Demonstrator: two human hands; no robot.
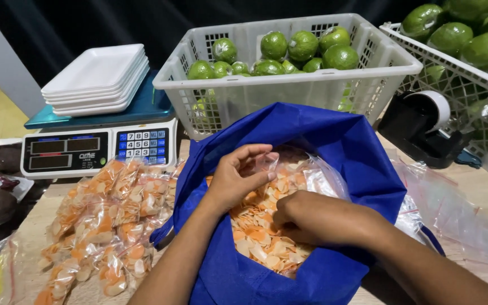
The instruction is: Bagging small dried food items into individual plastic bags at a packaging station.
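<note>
A blue fabric bag (334, 135) stands open in front of me, lined with a clear plastic bag (323, 178) full of orange and cream chips (255, 234). My left hand (238, 175) pinches the plastic liner's edge at the bag's far left side. My right hand (306, 217) reaches down into the chips, its fingers curled and partly hidden among them.
Several small filled chip packets (108, 220) lie at the left. A weighing scale (94, 147) carries stacked white foam trays (97, 76). A white basket (289, 85) of green fruit stands behind, a second basket (458, 73) at right, beside a black tape dispenser (419, 127) and empty plastic bags (453, 206).
</note>
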